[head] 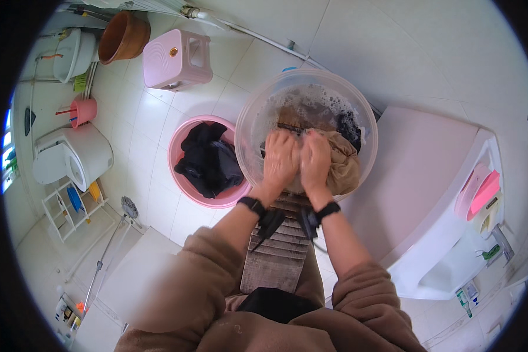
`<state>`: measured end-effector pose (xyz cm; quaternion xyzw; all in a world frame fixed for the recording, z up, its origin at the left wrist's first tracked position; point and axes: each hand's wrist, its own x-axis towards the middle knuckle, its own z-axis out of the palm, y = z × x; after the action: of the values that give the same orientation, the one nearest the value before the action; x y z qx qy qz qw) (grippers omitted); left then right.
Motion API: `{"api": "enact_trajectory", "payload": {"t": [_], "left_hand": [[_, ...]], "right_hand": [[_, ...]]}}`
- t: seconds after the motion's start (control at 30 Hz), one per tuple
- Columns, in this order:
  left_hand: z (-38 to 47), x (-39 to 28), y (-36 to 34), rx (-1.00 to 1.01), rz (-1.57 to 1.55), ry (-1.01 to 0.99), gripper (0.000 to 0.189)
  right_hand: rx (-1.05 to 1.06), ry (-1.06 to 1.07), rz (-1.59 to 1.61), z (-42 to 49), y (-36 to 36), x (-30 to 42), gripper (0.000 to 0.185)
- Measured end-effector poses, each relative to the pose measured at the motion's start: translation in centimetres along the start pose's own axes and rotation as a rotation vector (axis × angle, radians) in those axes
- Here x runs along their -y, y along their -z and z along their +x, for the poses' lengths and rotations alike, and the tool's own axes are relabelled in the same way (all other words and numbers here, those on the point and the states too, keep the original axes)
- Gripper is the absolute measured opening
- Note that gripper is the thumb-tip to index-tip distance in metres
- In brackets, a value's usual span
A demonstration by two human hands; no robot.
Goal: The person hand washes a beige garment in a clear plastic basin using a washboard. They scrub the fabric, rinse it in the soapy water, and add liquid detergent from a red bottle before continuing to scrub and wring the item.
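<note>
Both of my hands are together over a large translucent plastic tub (242, 145) of sudsy water. My left hand (281, 159) and my right hand (315, 159) press with curled fingers on wet tan cloth (344, 165), which bunches to the right of my right hand. Brown cloth (306, 115) and dark cloth (348, 125) lie in the foam beyond. A ridged wooden washboard (275, 259) leans from my lap into the tub, below my wrists. What lies under my palms is hidden.
A pink basin (174, 174) with black wet clothing (209, 160) stands left of the tub. Farther left are a pink plastic stool (167, 61), a brown bucket (125, 37) and a toilet (77, 154). A bathtub (418, 185) borders the right side, with pipes along the wall.
</note>
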<state>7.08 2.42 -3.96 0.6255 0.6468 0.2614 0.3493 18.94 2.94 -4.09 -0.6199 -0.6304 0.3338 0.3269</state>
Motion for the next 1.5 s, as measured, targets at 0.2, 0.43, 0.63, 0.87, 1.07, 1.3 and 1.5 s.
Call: {"api": "enact_trajectory", "payload": {"t": [0.2,0.43,0.63,0.87,1.07,1.3,1.5], "left_hand": [[-1.8,-1.4,0.7,0.012,0.236,0.035,0.024],[-0.6,-0.7,0.8,0.119,-0.031,0.000,0.023],[-1.3,-3.1,1.6,-0.109,0.250,-0.090,0.025],[0.3,-2.1,1.6,0.073,-0.037,0.002,0.015],[-1.1,-2.8,0.8,-0.076,0.188,0.057,0.021],[0.2,-2.9,2.3,0.194,-0.006,-0.023,0.019],[1.4,-5.4,1.7,-0.184,0.295,0.239,0.019]], "right_hand": [[-0.074,0.043,-0.204,-1.5,1.0,1.3,0.021],[0.052,-0.085,0.080,-1.0,0.3,0.2,0.018],[-0.068,-0.010,0.019,-1.9,0.8,1.6,0.018],[0.037,-0.047,0.144,-0.2,0.0,0.1,0.013],[-0.040,-0.041,0.045,-1.5,0.9,1.8,0.023],[0.043,-0.189,0.238,-0.9,0.0,0.5,0.018],[-0.099,-0.069,-0.093,-0.8,0.1,1.3,0.019]]}}
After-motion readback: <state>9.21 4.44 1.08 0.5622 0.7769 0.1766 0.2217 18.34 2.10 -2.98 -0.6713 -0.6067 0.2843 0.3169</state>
